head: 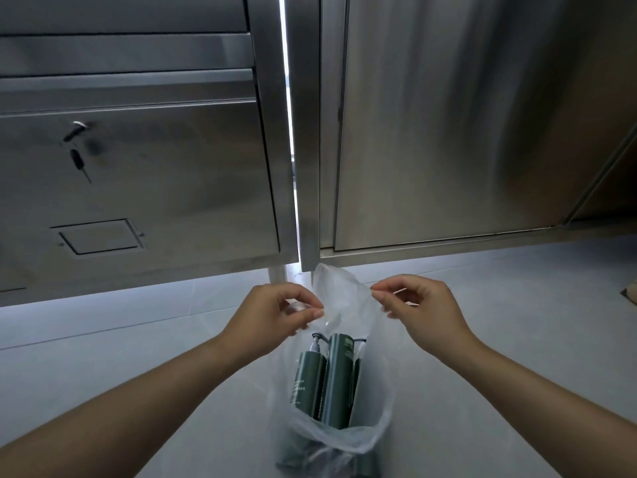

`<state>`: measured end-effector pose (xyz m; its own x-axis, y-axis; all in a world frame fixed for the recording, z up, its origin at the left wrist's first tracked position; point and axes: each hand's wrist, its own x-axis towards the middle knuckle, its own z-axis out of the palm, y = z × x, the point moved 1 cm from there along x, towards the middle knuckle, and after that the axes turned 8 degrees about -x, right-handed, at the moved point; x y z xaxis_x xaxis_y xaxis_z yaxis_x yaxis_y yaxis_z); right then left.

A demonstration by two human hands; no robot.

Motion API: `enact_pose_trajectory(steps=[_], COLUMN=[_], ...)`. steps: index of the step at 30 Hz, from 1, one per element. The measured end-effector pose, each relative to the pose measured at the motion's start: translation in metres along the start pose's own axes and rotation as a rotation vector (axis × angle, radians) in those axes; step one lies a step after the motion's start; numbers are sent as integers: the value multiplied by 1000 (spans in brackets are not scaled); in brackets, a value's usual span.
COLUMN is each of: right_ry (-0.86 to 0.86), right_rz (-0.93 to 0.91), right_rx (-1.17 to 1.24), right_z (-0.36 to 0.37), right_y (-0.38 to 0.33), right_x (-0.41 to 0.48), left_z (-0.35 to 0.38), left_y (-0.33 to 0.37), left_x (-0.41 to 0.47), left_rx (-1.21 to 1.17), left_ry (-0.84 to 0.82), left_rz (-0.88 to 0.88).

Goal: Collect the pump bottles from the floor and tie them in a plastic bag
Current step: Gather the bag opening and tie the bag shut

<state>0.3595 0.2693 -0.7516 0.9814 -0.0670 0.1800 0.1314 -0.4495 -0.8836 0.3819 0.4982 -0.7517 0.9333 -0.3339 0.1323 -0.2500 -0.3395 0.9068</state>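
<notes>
bag: clear plastic bag [339, 401] on the floor [138, 357], low centre of view, right in front of the steel cabinets [448, 132]. Mouth pulled up and away from the camera.
bottles: dark green pump bottles [336, 381] already inside, packed side by side, touching. At least three; exact count unclear through the film. One pump head shows at top left of the pack.
long axis: bottles run base-near, pump-far, so roughly in line with the bag's length. Bag mouth lies beyond the pump ends.
left hand: left hand [275, 313] pinches the left edge of the bag mouth, thumb and forefinger closed on the film, other fingers curled loose.
right hand: right hand [418, 310] pinches the right edge the same way, fingers [377, 292] closed on thin film only.
key relation: both pinch points sit above and past the pump tops, one either side of the bag's centreline, apart from each other with slack film between. Neither hand clearly nearer; about symmetric.
stage (my read): collection looks done, no loose bottle in view. Tie not yet started.
next move needs (my read): bring the two edges together over the pumps, then twist or cross them. Enough free film above the pumps looks available.
risk: pump head may snag or pierce the thin film if cinched too low.
</notes>
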Motion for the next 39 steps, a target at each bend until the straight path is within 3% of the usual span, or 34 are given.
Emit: enact_pose_trajectory(steps=[15,21,28,36,39], right_ry=[-136,-126,-92,-463,-531], right_rz=[16,17,50,-23,-14], right_rx=[64,104,57,83,66], right_z=[47,48,41,84,102], right_y=[-1,1,6,-9,-9], right_x=[-3,-1,2,11,11], left_z=[14,16,10,-18,-29], left_y=[-11,-10,-18,-22,-24], left_x=[3,8,10,-8,-15], left_rx=[-38,20,12,-17,18], left_ry=[77,4,61,85,101], left_rz=[-1,46,9,-33,-40])
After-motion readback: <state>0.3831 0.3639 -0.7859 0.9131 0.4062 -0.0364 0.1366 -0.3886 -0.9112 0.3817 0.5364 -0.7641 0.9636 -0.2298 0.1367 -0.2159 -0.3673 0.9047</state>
